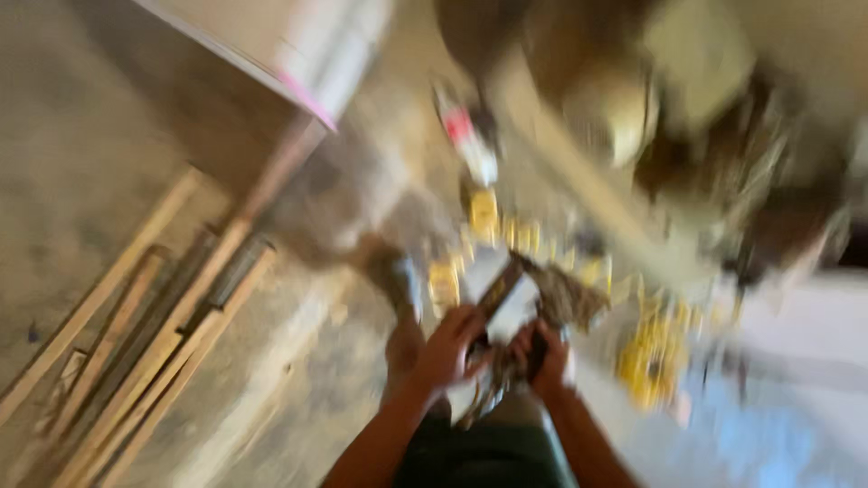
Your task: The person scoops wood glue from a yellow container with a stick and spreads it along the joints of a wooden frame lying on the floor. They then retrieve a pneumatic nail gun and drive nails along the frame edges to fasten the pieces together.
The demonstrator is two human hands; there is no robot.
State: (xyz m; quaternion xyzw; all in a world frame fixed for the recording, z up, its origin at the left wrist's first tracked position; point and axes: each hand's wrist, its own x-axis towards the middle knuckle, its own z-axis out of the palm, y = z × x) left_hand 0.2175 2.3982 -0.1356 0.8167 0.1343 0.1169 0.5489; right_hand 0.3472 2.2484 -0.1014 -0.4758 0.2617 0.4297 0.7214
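Observation:
The picture is heavily blurred by motion. My left hand [449,348] and my right hand [545,354] are close together low in the middle, both wrapped around a flat dark and white object [508,298] with a brown rim. What the object is cannot be made out. Yellow and white packages [484,215] lie scattered on the floor just beyond my hands. My dark green trousers [493,452] show at the bottom edge.
Several long wooden slats [154,334] lie on the concrete floor at the left. A pale board with a pink edge [298,54] leans at the top. A yellow item [651,357] and cluttered brown shapes [723,154] fill the right.

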